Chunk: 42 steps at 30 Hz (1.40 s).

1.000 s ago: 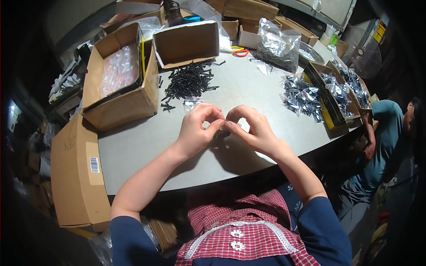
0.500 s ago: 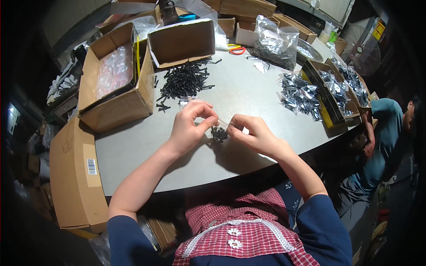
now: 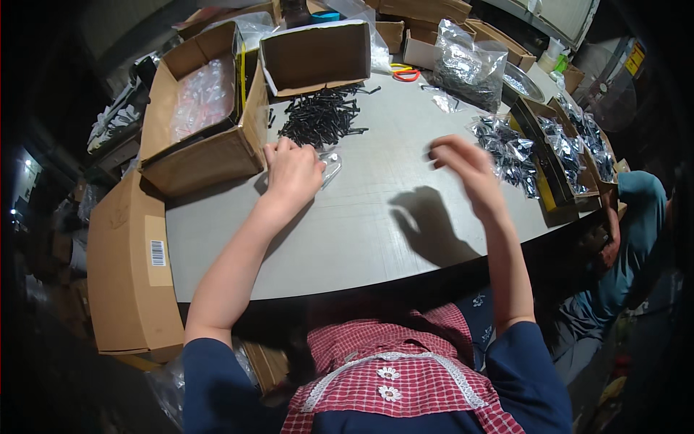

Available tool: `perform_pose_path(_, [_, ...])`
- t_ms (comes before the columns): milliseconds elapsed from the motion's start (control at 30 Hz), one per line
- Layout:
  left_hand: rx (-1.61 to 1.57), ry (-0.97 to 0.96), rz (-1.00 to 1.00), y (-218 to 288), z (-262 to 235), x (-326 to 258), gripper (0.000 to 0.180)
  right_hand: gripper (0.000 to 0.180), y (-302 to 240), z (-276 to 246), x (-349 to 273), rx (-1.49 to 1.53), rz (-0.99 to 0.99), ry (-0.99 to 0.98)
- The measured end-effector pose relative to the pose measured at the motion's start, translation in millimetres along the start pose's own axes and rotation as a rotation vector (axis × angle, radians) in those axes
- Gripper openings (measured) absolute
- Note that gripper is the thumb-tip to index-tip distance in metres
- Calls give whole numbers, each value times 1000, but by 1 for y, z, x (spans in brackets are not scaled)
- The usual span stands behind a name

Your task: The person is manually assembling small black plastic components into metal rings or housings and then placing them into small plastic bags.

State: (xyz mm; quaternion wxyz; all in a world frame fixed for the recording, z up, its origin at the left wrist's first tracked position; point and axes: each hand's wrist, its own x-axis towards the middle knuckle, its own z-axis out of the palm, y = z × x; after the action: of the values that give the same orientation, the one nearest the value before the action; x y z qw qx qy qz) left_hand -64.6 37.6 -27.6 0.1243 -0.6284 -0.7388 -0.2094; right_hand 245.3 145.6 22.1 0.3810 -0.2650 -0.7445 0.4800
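Head view: my hands, pinched together at the table's middle half a second ago, have parted. My left hand (image 3: 291,170) now lies on a small clear bag (image 3: 329,165) just below the black screw pile (image 3: 322,116), fingers curled. My right hand (image 3: 463,163) hovers blurred near the filled bags (image 3: 506,148); its grip I cannot tell.

Head-worn fisheye view, steeply down, close over the grey table (image 3: 376,217).
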Motion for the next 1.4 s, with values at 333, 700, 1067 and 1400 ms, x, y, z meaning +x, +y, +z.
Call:
perform_pose_path(333, [-467, 158, 197, 28, -20, 1, 17, 29, 36, 79, 54, 204, 125, -330])
perform_pose_path(700, [-956, -175, -23, 28, -30, 2, 13, 28, 16, 77, 29, -3, 44, -321])
perform_pose_path(1067, [-729, 30, 149, 45, -30, -7, 32, 52, -3, 68, 17, -395, -604, -295])
perform_pose_path(1400, [-1079, -325, -141, 37, -18, -10, 17, 35, 2, 78, 12, -475, -495, -253])
